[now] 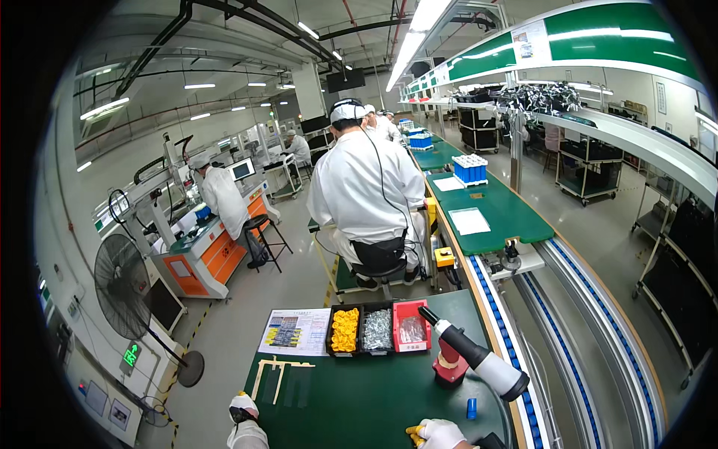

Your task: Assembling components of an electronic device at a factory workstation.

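Note:
My left hand (243,408), in a white glove with a bit of yellow at its tip, is at the left edge of the green table (351,396). How its fingers are bent does not show clearly. At the lower edge my right hand (440,432), also white-gloved, has its fingers curled together. Yellow shapes show at those fingertips; whether they are finger covers or a held part I cannot tell. A small blue cylinder (471,408) stands beyond that hand, to its right. Farther right, a white and black cylindrical tool (486,365) leans in a red stand (449,367).
Along the table's far edge are a printed sheet (295,331), a bin of yellow parts (345,331), a bin of metal pieces (377,330) and a red bin (412,329). An L-shaped light strip (280,364) lies left. A roller conveyor (499,322) runs right. A seated co-worker (366,179) is ahead.

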Available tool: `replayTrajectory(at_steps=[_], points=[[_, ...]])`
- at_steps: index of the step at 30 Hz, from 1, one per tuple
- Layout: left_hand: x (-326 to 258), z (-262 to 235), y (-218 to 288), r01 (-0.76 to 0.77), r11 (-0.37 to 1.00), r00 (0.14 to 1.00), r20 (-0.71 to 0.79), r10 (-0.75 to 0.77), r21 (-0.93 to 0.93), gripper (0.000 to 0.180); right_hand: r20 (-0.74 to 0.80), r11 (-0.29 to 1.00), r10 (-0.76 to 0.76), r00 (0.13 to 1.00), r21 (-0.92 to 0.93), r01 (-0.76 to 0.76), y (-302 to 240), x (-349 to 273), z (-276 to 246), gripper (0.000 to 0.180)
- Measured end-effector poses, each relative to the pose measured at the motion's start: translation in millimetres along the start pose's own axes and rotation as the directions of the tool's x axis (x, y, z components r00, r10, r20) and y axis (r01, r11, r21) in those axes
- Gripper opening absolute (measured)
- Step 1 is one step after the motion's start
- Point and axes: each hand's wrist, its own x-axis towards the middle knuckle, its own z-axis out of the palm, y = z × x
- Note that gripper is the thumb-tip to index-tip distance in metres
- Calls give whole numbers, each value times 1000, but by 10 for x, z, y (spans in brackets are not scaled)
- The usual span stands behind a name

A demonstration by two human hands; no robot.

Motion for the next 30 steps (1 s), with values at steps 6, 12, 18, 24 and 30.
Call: replayTrajectory(at_steps=[6,12,18,24,30], points=[[64,129,-96,-15,1000,996,-93,12,-24,49,1,1000,-4,1000,-4,4,4,9,-13,9],[104,219,-108,-67,994,992,-100,76,90,42,16,1000,10,1000,20,-10,-8,16,-54,8],[96,189,-68,-86,989,991,-90,97,117,25,12,1000,10,1000,27,-11,-13,6,-65,8],[87,183,-103,-84,990,991,-90,95,117,26,28,999,3,1000,41,-4,-14,20,-83,12],[88,157,-117,-155,970,983,-63,170,187,27,23,1000,4,1000,28,-5,2,3,-49,12]])
